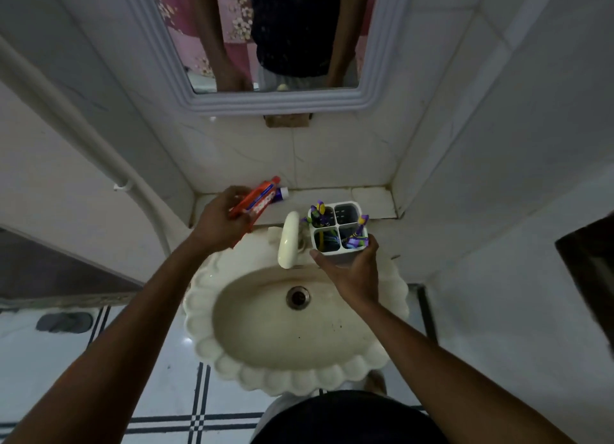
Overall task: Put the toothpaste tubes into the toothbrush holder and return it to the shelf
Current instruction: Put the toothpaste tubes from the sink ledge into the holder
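My left hand (222, 218) grips a red toothpaste tube (258, 198), lifted just above the tiled shelf (372, 200) at its left end. A second, smaller tube with a white cap (281, 193) lies on the shelf behind the red one. My right hand (355, 270) holds a white four-compartment toothbrush holder (339, 228) from below, over the sink's back edge in front of the shelf. Purple and yellow toothbrushes stand in three of its compartments; the back right compartment looks empty.
A cream scalloped sink (292, 370) sits below my hands, with its cream tap (288, 241) just left of the holder. A framed mirror (275, 103) hangs on the tiled wall above the shelf. A white pipe (99, 151) runs down the left wall.
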The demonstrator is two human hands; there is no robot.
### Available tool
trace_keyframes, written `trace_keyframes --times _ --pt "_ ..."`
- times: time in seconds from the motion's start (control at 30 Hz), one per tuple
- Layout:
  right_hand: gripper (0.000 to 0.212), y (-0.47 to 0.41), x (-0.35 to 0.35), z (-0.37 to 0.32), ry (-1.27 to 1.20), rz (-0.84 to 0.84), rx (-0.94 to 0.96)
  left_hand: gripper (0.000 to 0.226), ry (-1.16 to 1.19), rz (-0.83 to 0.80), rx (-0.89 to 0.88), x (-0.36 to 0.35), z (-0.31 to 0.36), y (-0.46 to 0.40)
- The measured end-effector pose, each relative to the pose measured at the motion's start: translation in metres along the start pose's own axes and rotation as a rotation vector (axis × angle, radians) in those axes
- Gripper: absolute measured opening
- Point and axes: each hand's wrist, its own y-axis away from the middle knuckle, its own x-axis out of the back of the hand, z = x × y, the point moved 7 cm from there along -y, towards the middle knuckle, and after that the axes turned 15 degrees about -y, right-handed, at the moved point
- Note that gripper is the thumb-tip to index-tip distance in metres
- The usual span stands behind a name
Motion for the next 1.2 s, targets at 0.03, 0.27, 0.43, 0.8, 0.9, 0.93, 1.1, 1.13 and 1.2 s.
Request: trace_keyframes --times 0.03,0.27,0.43,0.8,0.9,0.93,1.1,1.13,1.2 --pt "0.132 -0.001 0.001 0.000 0.011 -0.005 -0.008 0.044 -0.020 -0.014 -0.042 0.006 0.018 -0.001" --pt "0.127 -0.005 0.008 -0.003 0.042 -0.029 -0.030 0.021 -0.387 0.046 -0.305 0.004 0.138 -0.006" --pt "0.121 -0.006 0.008 0.000 0.008 -0.035 -0.064 0.019 -0.704 0.093 -0.453 -0.032 0.180 -0.011" --pt "0.108 0.008 0.001 -0.010 -0.036 -0.073 -0.081 0.017 -0.424 0.094 -0.391 -0.046 0.156 -0.017" --pt "0.107 0.011 0.003 -0.010 -0.025 -0.058 -0.067 0.010 -0.155 0.119 -0.228 -0.034 0.111 -0.018" --pt "0.108 0.012 0.003 -0.010 -0.019 -0.055 -0.067 0.006 -0.084 0.136 -0.172 -0.031 0.096 -0.018" --pt "0.129 0.012 -0.001 -0.005 0.025 -0.067 -0.080 0.005 0.070 0.222 0.067 -0.028 0.020 -0.016" --pt "0.132 0.012 -0.001 -0.004 0.017 -0.064 -0.079 0.004 0.071 0.217 0.088 -0.030 0.006 -0.016" --pt "0.133 0.011 -0.002 -0.002 0.001 -0.054 -0.079 0.008 0.048 0.192 0.112 -0.036 -0.018 -0.021"
